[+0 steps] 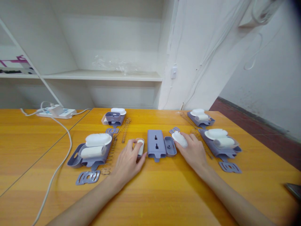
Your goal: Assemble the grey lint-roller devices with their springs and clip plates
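White shelves stand along the far side, with clear film crumpled on one board and something purple cut off at the left edge. To the right I see a pale wall carrying loose wires, then a strip of red floor. Upper right, a box runs out of my view, and the far right corner blurs to black. A dark object at the right edge is cut short; it may be a phone, but I can't be sure.

Below lies a glossy orange wood table, with a seam at left and a power strip whose cable trails to the near edge.

Mid-table I have a purple case with a tray just right of it. On the left, the left hand curls over a white roll; its fingers hide much of it, so I cannot tell whether they grip. On the right, the right hand holds a white oval between thumb and fingers, partly covering it. Similar sets sit left and right, their springs hard to trace against the wood.
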Tool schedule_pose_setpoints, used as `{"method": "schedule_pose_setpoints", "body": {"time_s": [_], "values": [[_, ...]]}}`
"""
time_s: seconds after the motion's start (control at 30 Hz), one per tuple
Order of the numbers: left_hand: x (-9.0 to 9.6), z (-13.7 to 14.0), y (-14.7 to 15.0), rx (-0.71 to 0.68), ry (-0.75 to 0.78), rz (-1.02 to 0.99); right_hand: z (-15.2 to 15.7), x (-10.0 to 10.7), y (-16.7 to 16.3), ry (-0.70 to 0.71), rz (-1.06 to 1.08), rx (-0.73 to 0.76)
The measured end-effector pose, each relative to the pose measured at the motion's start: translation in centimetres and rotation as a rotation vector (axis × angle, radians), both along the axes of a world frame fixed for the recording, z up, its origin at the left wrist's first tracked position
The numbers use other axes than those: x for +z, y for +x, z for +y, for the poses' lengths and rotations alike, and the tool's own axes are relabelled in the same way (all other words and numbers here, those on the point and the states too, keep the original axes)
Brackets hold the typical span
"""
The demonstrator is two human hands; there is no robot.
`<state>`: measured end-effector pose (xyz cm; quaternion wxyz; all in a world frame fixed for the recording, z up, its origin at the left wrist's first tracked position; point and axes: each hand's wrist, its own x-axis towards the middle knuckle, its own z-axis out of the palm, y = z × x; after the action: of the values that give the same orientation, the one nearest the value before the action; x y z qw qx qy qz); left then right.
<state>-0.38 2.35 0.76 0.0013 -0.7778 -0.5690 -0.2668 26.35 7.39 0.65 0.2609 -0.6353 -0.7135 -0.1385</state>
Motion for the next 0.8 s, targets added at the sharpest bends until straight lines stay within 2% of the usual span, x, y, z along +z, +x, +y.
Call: {"method": "schedule_pose_setpoints", "body": {"time_s": [0.3,0.47,0.63,0.8], "values": [[0.0,0.0,0.0,-0.014,0.021,0.053,-0.7,-0.6,-0.3,-0.110,-0.110,-0.017],[0.1,0.1,-0.1,0.002,0.079,0.107,-1.1,-0.5,-0.4,-0.081,-0.072,0.011],[0.1,0.2,-0.2,0.001,0.094,0.098,-1.4,-0.3,-0.8,0.009,-0.017,0.105],[0.1,0.3,-0.2,-0.025,0.080,0.098,-1.7,-0.4,-1.0,0.026,0.001,0.166]]}}
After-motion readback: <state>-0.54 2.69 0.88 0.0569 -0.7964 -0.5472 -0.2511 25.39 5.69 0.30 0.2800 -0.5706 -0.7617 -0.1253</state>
